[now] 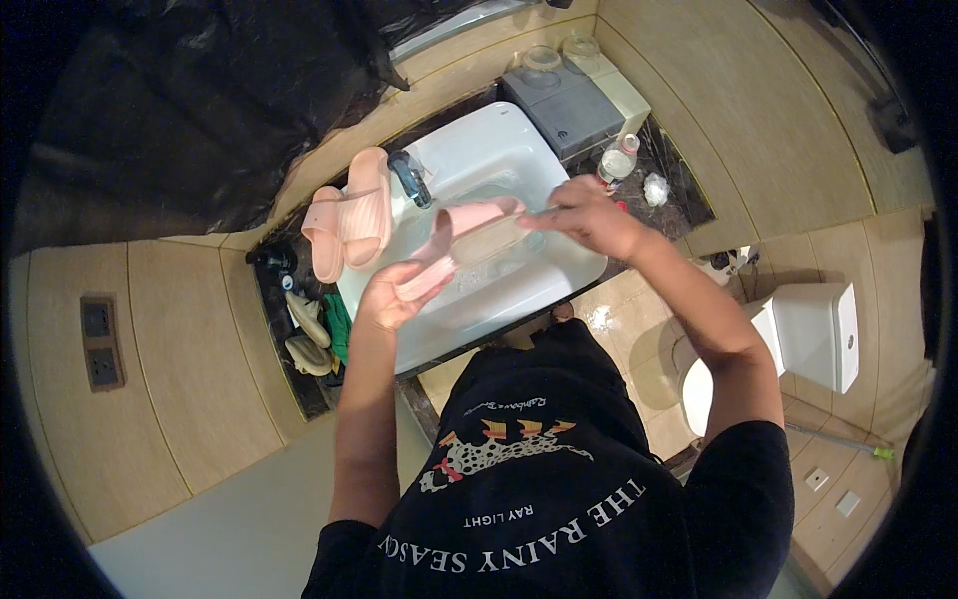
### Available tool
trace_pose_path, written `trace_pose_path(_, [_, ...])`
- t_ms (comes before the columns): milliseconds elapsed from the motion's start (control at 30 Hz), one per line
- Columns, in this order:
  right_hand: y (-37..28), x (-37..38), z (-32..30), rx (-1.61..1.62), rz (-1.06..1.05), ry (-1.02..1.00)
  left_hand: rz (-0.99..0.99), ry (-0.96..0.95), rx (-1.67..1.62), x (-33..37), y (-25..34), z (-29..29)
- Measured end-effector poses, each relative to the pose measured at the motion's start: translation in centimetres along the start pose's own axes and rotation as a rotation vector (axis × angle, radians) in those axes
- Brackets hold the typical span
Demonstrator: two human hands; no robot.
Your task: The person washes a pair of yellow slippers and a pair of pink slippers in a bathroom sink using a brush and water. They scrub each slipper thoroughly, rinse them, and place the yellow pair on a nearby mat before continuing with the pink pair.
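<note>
My left hand (392, 296) grips one end of a pink slide slipper (427, 281), tilted over the white sink (499, 324). Across from it, my right hand (591, 222) is closed on the end of a pale, flat, brush-like tool (487, 243) that lies along the slipper; its exact kind is unclear. The pink strap shows beyond the tool. Two more pink slippers rest at the sink's left side, one (322, 235) on the outer side and the other (366, 208) beside the dark faucet (409, 180). Some water shows in the basin.
On the dark counter right of the sink stand a grey box (567, 110), a clear bottle (616, 164) and a crumpled white wad (656, 190). Beige shoes (307, 321) and a green cloth (337, 326) lie at the left. A white toilet (813, 334) stands at the right.
</note>
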State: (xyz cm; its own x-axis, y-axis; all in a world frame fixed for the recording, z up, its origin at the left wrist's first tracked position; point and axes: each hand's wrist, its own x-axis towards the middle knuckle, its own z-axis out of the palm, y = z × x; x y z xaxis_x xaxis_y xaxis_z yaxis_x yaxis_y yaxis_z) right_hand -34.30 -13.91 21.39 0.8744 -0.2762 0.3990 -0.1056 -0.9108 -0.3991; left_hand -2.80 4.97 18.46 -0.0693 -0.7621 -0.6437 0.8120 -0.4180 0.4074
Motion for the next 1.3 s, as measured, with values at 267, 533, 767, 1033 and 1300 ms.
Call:
trace_pose_path(267, [-2.6, 1.6, 1.5, 0.104, -0.121, 0.009, -0.041, -0.052, 0.118, 1.3, 0.3, -1.2])
trace_pose_path(533, [1.5, -0.7, -1.7, -0.042, 0.041, -0.024, -0.02, -0.005, 0.167, -2.4, 3.1, -0.4])
trace_pose_path(767, [-2.4, 2.4, 1.1, 0.094, -0.122, 0.046, -0.004, -0.142, 0.127, 1.2, 1.2, -0.5])
trace_pose_path(1033, [-0.9, 0.5, -1.3, 0.023, -0.006, 0.006, -0.003, -0.153, 0.251, -2.0, 3.1, 0.7])
trace_pose_path(1300, [0.3, -0.1, -1.3, -0.044, 0.008, -0.03, 0.002, -0.157, 0.241, -2.1, 2.9, 0.8])
